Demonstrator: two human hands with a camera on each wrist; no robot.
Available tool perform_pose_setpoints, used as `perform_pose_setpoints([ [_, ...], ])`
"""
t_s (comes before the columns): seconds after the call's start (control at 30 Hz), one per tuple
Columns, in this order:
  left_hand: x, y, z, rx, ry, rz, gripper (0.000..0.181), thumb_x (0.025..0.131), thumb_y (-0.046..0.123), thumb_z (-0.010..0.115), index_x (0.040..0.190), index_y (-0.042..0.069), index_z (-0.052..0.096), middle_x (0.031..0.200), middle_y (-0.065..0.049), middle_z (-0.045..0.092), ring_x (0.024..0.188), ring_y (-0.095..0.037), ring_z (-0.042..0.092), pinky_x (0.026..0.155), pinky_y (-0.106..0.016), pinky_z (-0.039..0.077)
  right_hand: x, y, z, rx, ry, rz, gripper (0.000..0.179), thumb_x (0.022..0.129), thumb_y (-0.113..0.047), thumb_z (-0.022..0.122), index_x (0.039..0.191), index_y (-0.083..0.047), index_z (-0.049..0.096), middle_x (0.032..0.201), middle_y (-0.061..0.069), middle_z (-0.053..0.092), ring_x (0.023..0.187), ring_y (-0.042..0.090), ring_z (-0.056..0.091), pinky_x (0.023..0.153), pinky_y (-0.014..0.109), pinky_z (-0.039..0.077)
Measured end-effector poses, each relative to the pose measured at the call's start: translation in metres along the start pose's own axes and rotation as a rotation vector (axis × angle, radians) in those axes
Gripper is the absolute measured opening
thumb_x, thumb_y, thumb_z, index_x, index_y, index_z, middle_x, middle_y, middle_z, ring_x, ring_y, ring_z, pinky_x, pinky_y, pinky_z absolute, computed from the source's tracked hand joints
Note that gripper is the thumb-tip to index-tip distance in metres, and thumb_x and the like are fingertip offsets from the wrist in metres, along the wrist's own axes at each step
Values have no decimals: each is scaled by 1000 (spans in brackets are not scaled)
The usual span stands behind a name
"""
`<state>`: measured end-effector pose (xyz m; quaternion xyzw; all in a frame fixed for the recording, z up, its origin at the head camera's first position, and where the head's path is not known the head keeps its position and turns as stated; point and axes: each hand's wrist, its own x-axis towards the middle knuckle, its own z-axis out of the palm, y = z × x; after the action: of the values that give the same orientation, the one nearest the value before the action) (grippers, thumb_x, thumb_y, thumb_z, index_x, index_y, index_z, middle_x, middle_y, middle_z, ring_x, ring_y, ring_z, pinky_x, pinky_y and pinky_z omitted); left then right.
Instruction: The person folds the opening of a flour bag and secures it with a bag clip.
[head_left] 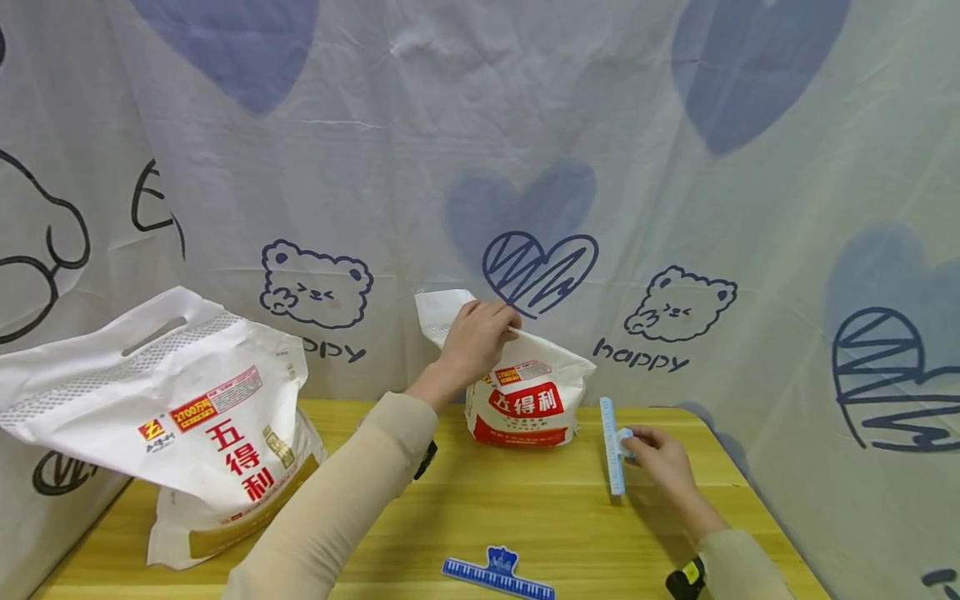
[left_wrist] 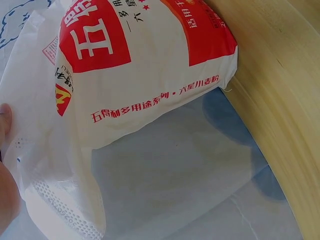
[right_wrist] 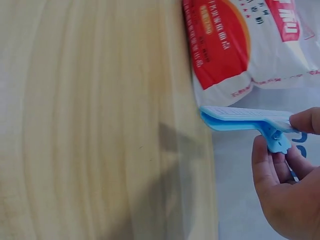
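Observation:
A white flour bag with red print (head_left: 528, 421) stands at the back of the table, its top leaning left. My left hand (head_left: 480, 337) grips the bag's gathered upper part from above. At the edge of the left wrist view, only parts of that hand show beside the crumpled bag (left_wrist: 160, 75). To the right of the bag, my right hand (head_left: 663, 462) pinches a light blue sealing clip (head_left: 611, 446) by its handle. The right wrist view shows the thumb on one side of the clip (right_wrist: 240, 120) and fingers on the other; its long bar points toward the bag's base.
A larger white flour bag (head_left: 225, 433) with a cut-out handle stands on the left. On the wooden table (head_left: 570, 517), a dark blue clip with a piano-key pattern (head_left: 498, 573) lies near the front. A printed cloth (head_left: 420, 192) hangs right behind the table.

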<state>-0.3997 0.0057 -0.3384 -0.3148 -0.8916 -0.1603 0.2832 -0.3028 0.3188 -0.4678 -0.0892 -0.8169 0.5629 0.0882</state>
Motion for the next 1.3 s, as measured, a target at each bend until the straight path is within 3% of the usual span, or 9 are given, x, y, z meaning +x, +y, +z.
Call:
perform_pose_setpoints([
  [0.2,-1,1,-2,-8,3,2,10,103,17,67,113,15,68,109,2,70,109,-20,64,117,-43,39,0,-10,-3,82,39,4,43,101,-9,63,136,14,54,116,15,64,85,3,62,82,21,60],
  [0.33,-2,1,-3,-13,4,-1,10,102,17,67,112,15,68,108,2,70,109,-20,64,118,-44,39,-1,-18,-5,139,74,3,47,102,-11,63,140,13,51,116,12,62,85,1,63,85,21,60],
  [0.57,-2,2,-3,-19,4,-5,11,102,17,67,113,15,68,108,1,70,109,-20,64,118,-43,38,-4,-37,-6,267,125,-60,49,104,-11,63,147,9,47,119,4,59,93,-3,63,89,18,57],
  [0.83,-3,1,-1,-15,9,-1,12,102,17,68,113,15,68,109,2,70,109,-19,63,118,-43,38,-6,-63,-5,220,220,-134,46,104,-15,63,147,0,54,136,14,57,100,1,61,86,10,54],
  [1.03,-3,1,-1,-14,13,6,11,102,17,68,113,15,68,110,1,70,110,-20,63,117,-43,39,-6,-81,-3,180,285,-214,43,103,-18,67,143,-4,59,133,9,61,102,2,60,86,8,52],
  [1.3,-3,1,-3,-6,11,14,12,102,18,68,114,15,69,110,1,71,110,-20,63,117,-42,40,-3,-99,0,142,277,-350,39,102,-15,68,139,-3,62,117,-4,64,104,4,60,89,7,51],
])
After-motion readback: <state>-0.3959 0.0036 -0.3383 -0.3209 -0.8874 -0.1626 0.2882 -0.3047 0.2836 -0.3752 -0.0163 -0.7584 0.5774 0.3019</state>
